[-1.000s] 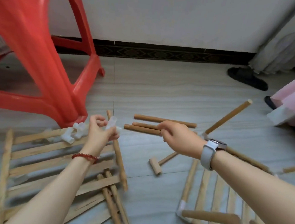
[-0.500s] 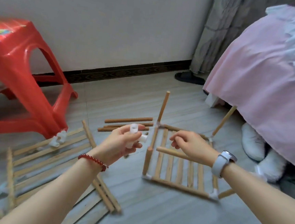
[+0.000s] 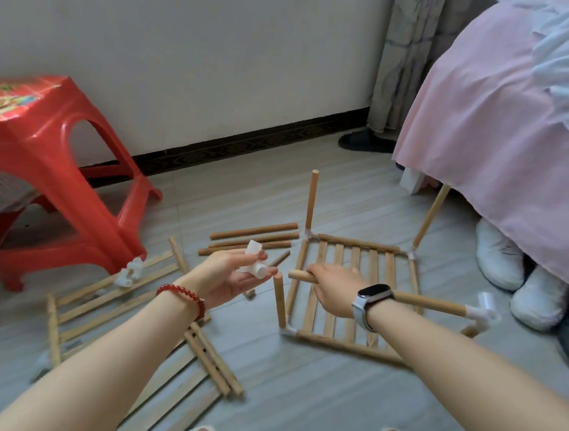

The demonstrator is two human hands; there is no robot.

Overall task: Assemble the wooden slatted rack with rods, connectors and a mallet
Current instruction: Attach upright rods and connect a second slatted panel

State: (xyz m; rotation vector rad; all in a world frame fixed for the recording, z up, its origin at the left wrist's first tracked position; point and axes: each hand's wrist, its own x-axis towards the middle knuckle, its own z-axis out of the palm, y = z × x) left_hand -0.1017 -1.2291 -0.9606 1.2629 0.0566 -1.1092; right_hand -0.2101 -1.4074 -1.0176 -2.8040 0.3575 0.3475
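Rack base point(image 3: 352, 290), a slatted panel, lies flat on the floor right of centre, with white corner connectors holding rods upright: one at its far left corner point(image 3: 311, 200), one leaning at the far right point(image 3: 431, 216), one at the near left point(image 3: 279, 299). Flat on the floor, the panel gives the posts a steady footing.

The right hand point(image 3: 332, 284), its grip clamped round a horizontal rod point(image 3: 423, 302), holds it low over the slats; the rod's far end already carries a white connector point(image 3: 483, 310), so it is probably being brought to the open near-right corner. The left hand point(image 3: 233, 276), palm up, cradles a second white connector point(image 3: 253, 264) with fingers loosely curled round it, likely kept ready for the rod's bare end.

Spare rods point(image 3: 253, 236) lie just left of the panel, within reach. More slatted panels point(image 3: 107, 298) rest at lower left, with loose connectors point(image 3: 130, 270) on them. A red stool point(image 3: 39, 166) stands at the left edge; a pink-covered bed point(image 3: 510, 138) fills the upper right.
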